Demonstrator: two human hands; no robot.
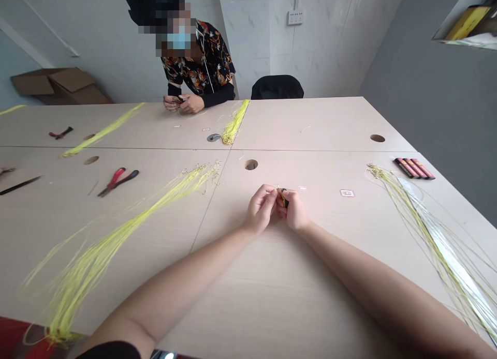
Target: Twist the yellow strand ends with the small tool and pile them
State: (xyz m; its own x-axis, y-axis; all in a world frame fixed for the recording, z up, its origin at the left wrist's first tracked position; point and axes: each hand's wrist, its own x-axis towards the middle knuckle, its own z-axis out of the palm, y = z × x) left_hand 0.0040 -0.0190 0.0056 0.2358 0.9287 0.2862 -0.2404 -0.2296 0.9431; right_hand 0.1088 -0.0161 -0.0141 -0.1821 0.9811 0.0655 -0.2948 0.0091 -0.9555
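Note:
My left hand [261, 208] and my right hand [295, 210] meet over the middle of the table. In the fingers of the right hand is a small black-and-yellow tool [286, 197], mostly covered by them. The left thumb and fingertips are pinched together right beside it, on something too small to make out. To the left stretches a long bundle of thin yellow lines [128, 229], with tiny metal hooks [200, 168] at its far end. Another bundle of yellow lines [417, 219] lies to the right, partly along a metal ruler [442, 245].
Red-and-black handled pliers [118, 181] and a dark pointed tool [21, 184] lie to the left. Several red-and-black packs [414, 168] are at the right, and a small label [347, 193] is nearer. Across the table a masked person [202, 64] works with both hands. Round holes [251, 164] pierce the tabletop.

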